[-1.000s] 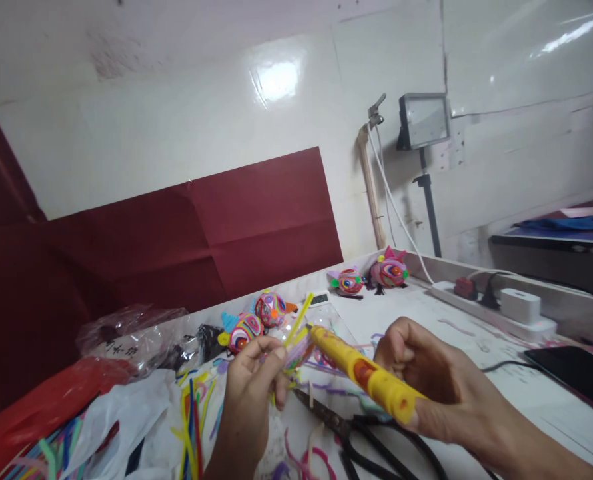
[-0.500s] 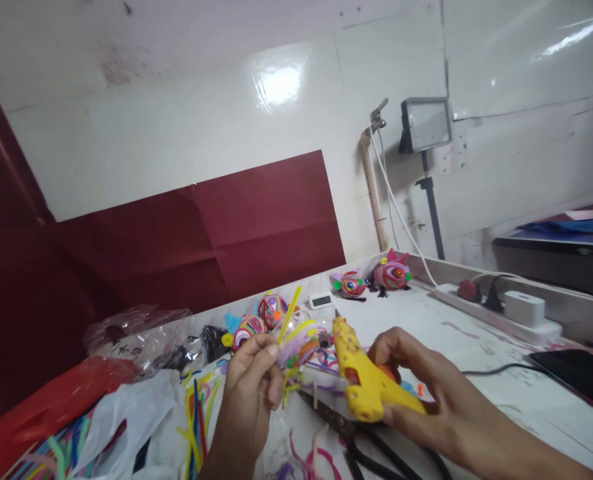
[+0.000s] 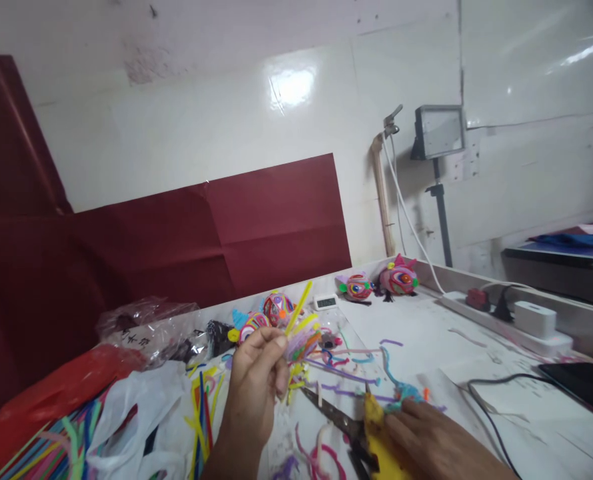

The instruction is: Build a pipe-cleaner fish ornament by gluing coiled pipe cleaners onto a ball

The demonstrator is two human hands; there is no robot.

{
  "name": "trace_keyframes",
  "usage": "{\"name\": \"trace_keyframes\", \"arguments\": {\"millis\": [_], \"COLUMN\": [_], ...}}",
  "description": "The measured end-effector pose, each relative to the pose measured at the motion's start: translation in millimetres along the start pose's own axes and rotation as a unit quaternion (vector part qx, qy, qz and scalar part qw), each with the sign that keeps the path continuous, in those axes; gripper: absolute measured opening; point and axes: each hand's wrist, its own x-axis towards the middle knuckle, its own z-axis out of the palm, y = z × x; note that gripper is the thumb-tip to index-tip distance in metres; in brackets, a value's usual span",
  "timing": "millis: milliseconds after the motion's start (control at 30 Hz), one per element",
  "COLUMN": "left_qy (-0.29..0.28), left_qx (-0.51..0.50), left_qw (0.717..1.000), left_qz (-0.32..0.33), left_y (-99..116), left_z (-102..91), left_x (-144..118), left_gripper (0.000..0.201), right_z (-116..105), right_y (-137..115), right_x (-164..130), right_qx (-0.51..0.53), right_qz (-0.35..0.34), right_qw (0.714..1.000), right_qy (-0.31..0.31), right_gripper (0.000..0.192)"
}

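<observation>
Head view showed that the right hand [image 3: 426,443] had come down in the last second — a moment before it had held the yellow glue gun [image 3: 379,443] up near the left hand's work, nozzle toward it, and now the gun lay low on the white table [image 3: 476,353], nozzle pointing away from the person, the hand resting over its body. Whether those fingers were clenched around it or only laid on top I could not tell, as the frame edge cut them off. It looked to me as though the gluing was finished for this piece. The left hand [image 3: 256,387] had stayed raised, fingertips pinched on the small fuzzy craft piece [image 3: 301,343] — a coiled bundle of pink, orange and green pipe cleaners with one straight yellow stem sticking up. Black scissors [image 3: 334,417] lay between the two hands, blades toward the far left. Around them the tabletop was littered with soft, wiry pipe-cleaner offcuts [image 3: 346,370] in purple, pink and blue, and straight lengths lay fanned beside a crinkled white plastic bag [image 3: 126,413]. Round, striped finished figures [image 3: 399,277] sat along the back edge, near a small white clock [image 3: 325,302].
</observation>
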Motion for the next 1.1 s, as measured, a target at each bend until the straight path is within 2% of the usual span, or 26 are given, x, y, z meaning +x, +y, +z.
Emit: {"name": "trace_keyframes", "arguments": {"millis": [67,133,200,267,333,400,500,833,1100], "left_qy": [-0.001,-0.005,-0.012,-0.016,-0.019,-0.022,-0.021,-0.016,-0.024], "left_qx": [0.011,0.026,0.044,0.06,0.075,0.09,0.115,0.147,0.137], "left_qw": [1.0,0.999,0.999,0.998,0.997,0.995,0.993,0.989,0.99], "left_qz": [0.011,0.017,0.017,0.02,0.023,0.024,0.027,0.024,0.011], "left_y": [0,-1,-2,-4,-5,-6,-7,-8,-12], "left_z": [1.3,3.4,5.5,7.0,8.0,8.9,10.7,12.1,11.7], "left_x": [0,-1,-2,-4,-5,-6,-6,-6,-4], "left_gripper": [0.025,0.025,0.024,0.023,0.023,0.022,0.022,0.019,0.021], "right_z": [-17,-39,-60,-74,-80,-80,-78,-72,-58], "right_y": [-7,-18,-28,-36,-41,-44,-47,-41,-27], "right_x": [8,21,39,59,79,94,106,106,112], "right_qx": [0.032,0.096,0.174,0.264,0.38,0.456,0.501,0.489,0.495], "right_qz": [0.008,0.041,0.08,0.09,0.096,0.091,0.083,0.104,0.113], "right_qw": [0.999,0.994,0.975,0.948,0.901,0.866,0.843,0.844,0.838], "right_qy": [-0.001,0.036,0.108,0.153,0.187,0.184,0.178,0.196,0.201], "right_gripper": [0.018,0.008,0.011,0.021,0.036,0.044,0.044,0.041,0.041]}}
